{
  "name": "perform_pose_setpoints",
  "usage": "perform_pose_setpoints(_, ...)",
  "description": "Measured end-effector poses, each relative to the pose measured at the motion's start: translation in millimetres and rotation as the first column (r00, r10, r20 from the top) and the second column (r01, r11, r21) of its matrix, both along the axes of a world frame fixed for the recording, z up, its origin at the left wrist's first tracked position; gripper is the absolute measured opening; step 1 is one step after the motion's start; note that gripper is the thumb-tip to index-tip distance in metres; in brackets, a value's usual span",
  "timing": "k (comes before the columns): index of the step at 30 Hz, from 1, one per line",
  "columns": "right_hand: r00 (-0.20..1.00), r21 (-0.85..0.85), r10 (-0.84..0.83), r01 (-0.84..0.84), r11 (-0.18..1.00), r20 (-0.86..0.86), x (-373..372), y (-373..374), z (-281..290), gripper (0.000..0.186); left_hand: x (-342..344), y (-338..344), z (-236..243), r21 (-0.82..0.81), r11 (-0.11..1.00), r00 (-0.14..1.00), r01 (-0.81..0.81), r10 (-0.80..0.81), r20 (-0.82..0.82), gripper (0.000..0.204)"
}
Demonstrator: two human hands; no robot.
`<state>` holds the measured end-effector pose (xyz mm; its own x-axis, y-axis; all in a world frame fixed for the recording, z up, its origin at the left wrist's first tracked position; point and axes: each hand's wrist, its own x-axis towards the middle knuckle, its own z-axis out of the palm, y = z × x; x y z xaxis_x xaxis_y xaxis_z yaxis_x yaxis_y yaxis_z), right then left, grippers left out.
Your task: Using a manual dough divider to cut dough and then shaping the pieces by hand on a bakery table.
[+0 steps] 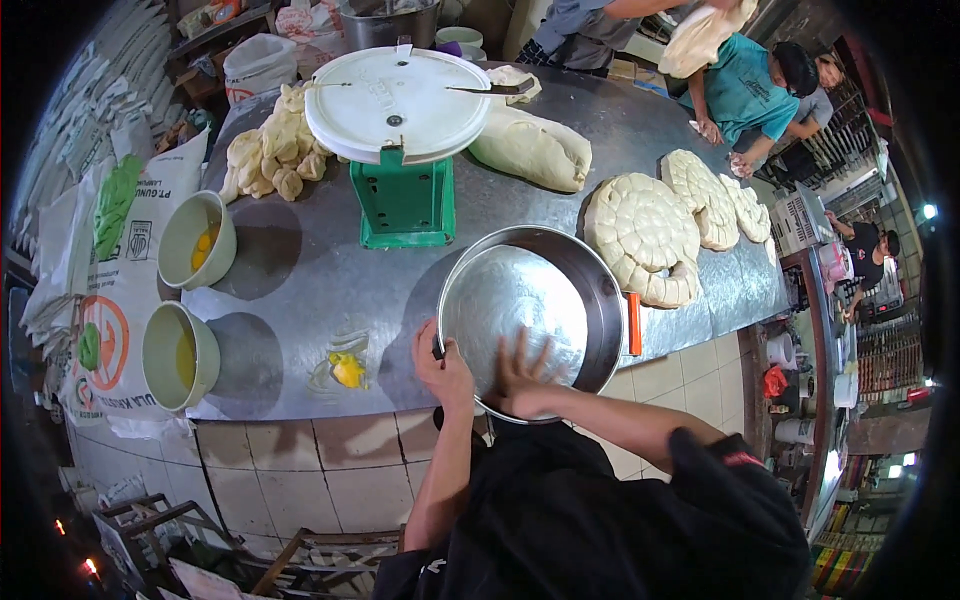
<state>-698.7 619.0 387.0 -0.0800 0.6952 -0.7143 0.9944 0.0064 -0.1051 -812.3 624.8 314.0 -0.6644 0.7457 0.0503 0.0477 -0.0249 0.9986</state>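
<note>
Starting at the left of the frame: an upper bowl (pixel 229 245) holding egg yolks, a lower bowl (pixel 208 355) holding yellow liquid, both at the left end of the steel table (pixel 330 280); liable to spill if bumped by a swinging forearm. Next, at upper left, heaped dough pieces (pixel 275 155); at lower left of centre, a lump of soft yellow fat (pixel 348 370), likely to smear under a trailing wrist. At upper centre, a green scale (pixel 405 200) topped with a white disc (pixel 360 110).

Gripping the left rim of a round metal pan (pixel 515 290), mid-frame by the table's near edge, with the left hand (pixel 445 372) closed over the wall. Spreading the right hand (pixel 525 378) inside, fingers splayed, grasping nothing; cannot tell how firmly pressing. Could skid if pushed sideways against a loose left grip, or tip toward the bottom of the frame if loaded on the near rim. Farther right, coiled dough (pixel 640 235), close enough to be dented by a rightward slide.
</note>
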Motion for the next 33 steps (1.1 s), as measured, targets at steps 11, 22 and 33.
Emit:
perform_pose_setpoints(11, 0.975, 0.005, -0.149, 0.150, 0.989, 0.166, -11, -6, -13, 0.077, -54, 76, 18, -0.100, 0.921, 0.786, 0.376, -0.375, -0.491, 0.037)
perform_pose_setpoints(22, 0.966, 0.490, 0.256, -0.200, 0.848, -0.049, -1, 75, -34, 0.067, -59, 56, 17, -0.222, 0.924, 0.882, 0.310, -0.367, -0.296, 0.027)
perform_pose_setpoints(33, 0.152, 0.475, 0.988, -0.867, 0.153, -0.040, 24, 61, -56, 0.053, -59, 55, -11, -0.035, 0.963, 0.920, 0.267, -0.265, -0.287, 0.026)
